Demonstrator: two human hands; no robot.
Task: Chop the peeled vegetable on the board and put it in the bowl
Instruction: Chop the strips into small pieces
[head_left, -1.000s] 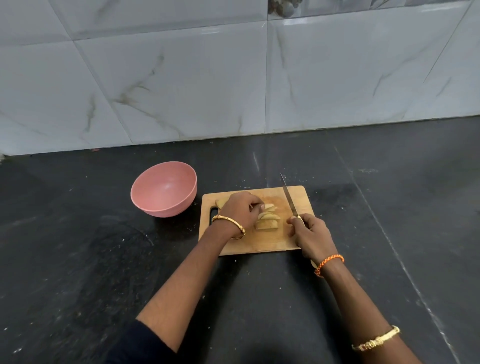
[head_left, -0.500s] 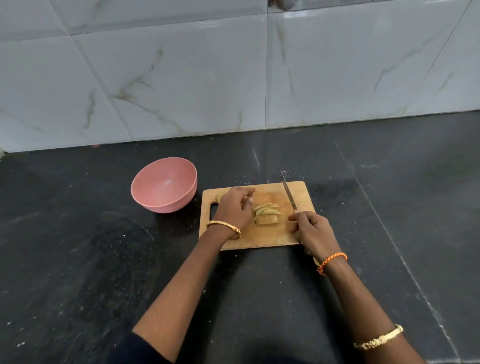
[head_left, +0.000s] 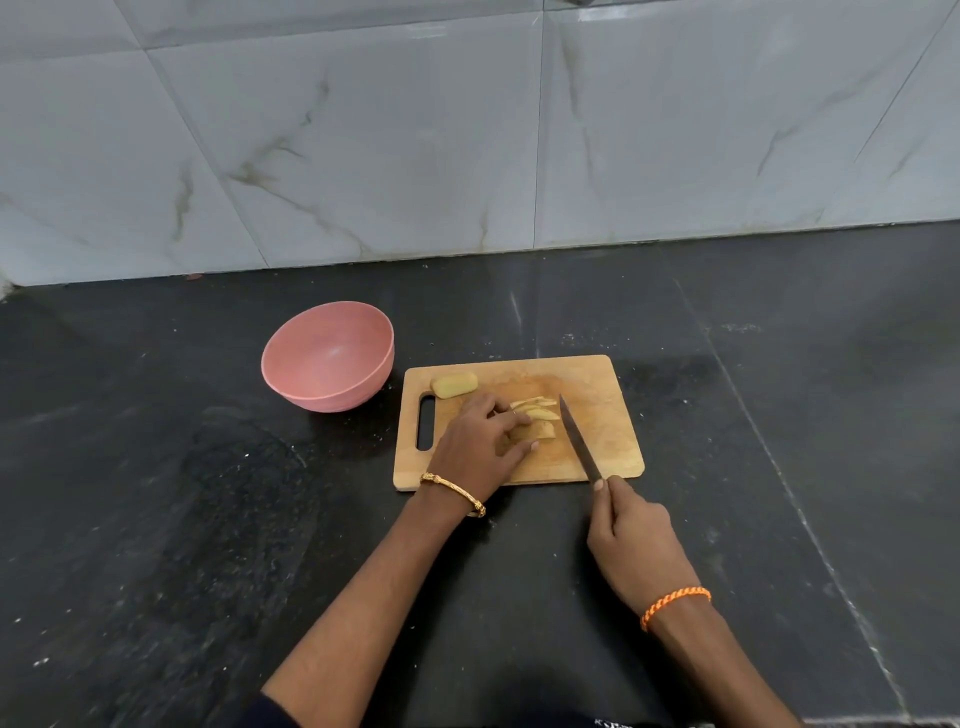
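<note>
Since the earlier frame, my right hand (head_left: 636, 545) has drawn back off the cutting board (head_left: 597, 379) and now sits just past the board's near edge, fingers closed round the handle of the knife (head_left: 579, 441); the blade slants across the board's right half, its tip just right of the cut slices (head_left: 535, 408). My left hand (head_left: 480, 449) has shifted toward the board's near left, uncovering an uncut vegetable piece (head_left: 453, 385) at the board's far left corner, above the handle slot. That hand rests over the board's middle, fingers curled on the remaining chunk (head_left: 540, 430), which lies just nearer than the slices. Pink bowl (head_left: 327, 358) stands on the dark desk (head_left: 156, 519) just left of the board, apart from it; I see nothing in it
</note>
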